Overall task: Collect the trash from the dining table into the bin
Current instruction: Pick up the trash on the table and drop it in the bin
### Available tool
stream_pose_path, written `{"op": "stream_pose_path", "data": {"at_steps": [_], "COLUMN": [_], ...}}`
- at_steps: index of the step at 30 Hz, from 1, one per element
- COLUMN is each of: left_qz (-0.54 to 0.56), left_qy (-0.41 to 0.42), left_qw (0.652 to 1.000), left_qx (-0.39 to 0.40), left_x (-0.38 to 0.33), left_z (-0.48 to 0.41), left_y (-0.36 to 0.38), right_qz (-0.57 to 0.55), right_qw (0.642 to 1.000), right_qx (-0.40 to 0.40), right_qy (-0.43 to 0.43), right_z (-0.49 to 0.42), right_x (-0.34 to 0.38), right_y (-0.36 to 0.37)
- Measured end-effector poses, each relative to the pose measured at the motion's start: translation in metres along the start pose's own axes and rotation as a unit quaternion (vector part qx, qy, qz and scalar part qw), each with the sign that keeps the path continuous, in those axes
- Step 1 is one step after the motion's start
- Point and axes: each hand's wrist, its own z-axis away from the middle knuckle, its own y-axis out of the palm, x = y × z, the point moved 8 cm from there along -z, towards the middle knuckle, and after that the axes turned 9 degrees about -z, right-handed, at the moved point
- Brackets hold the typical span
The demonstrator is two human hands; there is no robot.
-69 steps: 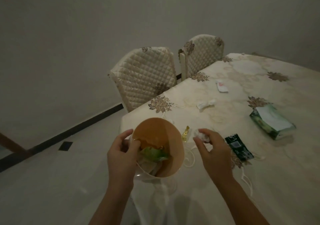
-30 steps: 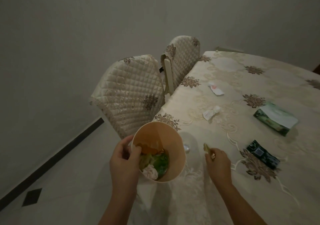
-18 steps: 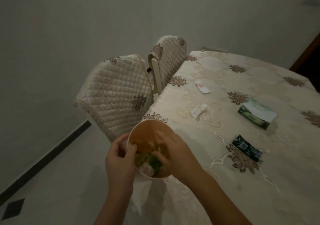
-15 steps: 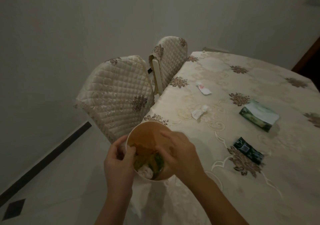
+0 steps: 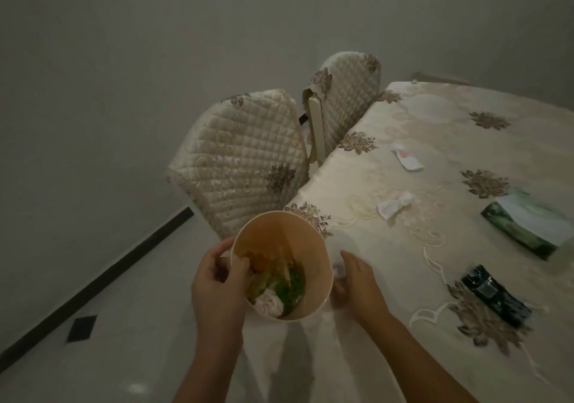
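A round beige bin (image 5: 313,256) is held beside the table's near corner, with green, orange and pale trash inside. My left hand (image 5: 217,281) grips its left rim, thumb inside. My right hand (image 5: 357,284) is just right of the bin, over the edge of the cream embroidered tablecloth (image 5: 403,247), fingers loosely curved. A small pale thing (image 5: 338,270) lies at its fingertips. On the table lie a crumpled white tissue (image 5: 394,205), a white paper scrap (image 5: 407,160) with a red mark and a dark green wrapper (image 5: 494,297).
A green tissue pack (image 5: 525,225) lies at the table's right. Two quilted chairs stand at the table's left side, one near (image 5: 245,160) and one farther (image 5: 344,101). Pale floor with a dark baseboard (image 5: 93,284) runs to the left.
My right hand picked a small gold wrapper off the table, reached into the bin with it, and has come out to the bin's right side. The left hand kept its grip on the rim.
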Motion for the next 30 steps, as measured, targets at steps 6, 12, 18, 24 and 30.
{"op": "stream_pose_path", "data": {"at_steps": [6,12,18,24,30], "left_qz": [-0.015,-0.011,-0.017,-0.016,-0.027], "left_qy": [0.01,0.024,0.03,0.044,0.049], "left_qw": [1.0,0.999,0.995,0.98,0.966], "left_qx": [-0.011,0.017,0.092,0.193,0.254], "left_x": [-0.001,-0.005,-0.009,-0.012,-0.008], "left_z": [0.001,0.006,0.024,0.063,0.097], "left_y": [-0.004,0.009,0.046,0.099,0.133], "right_qz": [0.014,-0.061,-0.102,0.087,0.126], "right_qw": [0.998,0.987,0.948,0.951,0.989], "right_qx": [-0.039,-0.146,-0.287,-0.216,-0.055], "right_qy": [-0.056,-0.004,-0.088,-0.203,-0.056], "right_z": [0.004,0.022,0.069,0.114,0.111], "right_x": [0.005,-0.001,0.048,0.099,0.055], "right_y": [-0.004,-0.057,-0.154,-0.157,-0.13]}}
